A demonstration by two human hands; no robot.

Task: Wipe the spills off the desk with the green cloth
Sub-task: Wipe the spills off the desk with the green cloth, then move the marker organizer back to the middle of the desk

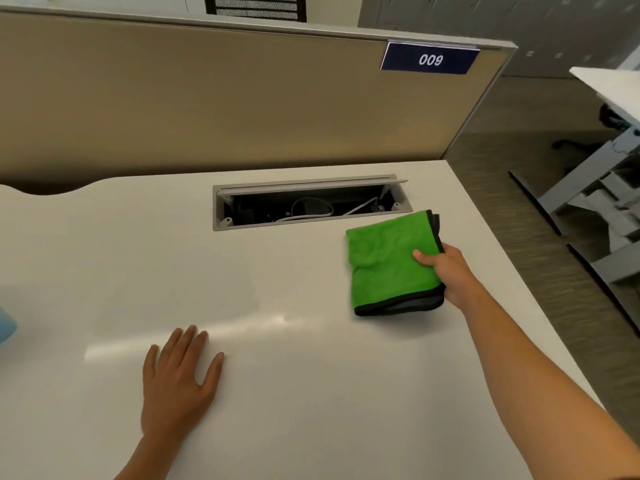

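A folded green cloth (pixel 384 263) with a black hem lies on the white desk (pixel 311 393) at the right, just in front of the cable tray. My right hand (pixel 448 275) grips its right edge, thumb on top and fingers under it. My left hand (pixel 180 382) rests flat on the desk at the lower left, fingers spread, holding nothing. I cannot make out any spill on the desk; only a pale glare streak (pixel 207 336) shows near my left hand.
An open cable tray (pixel 308 202) with cords is sunk into the desk's back. A beige partition (pixel 225 102) with a "009" sign (pixel 429 58) stands behind. The desk's right edge drops to carpet, with another desk's frame (pixel 595 188) beyond. A blue object (pixel 5 323) shows at the left edge.
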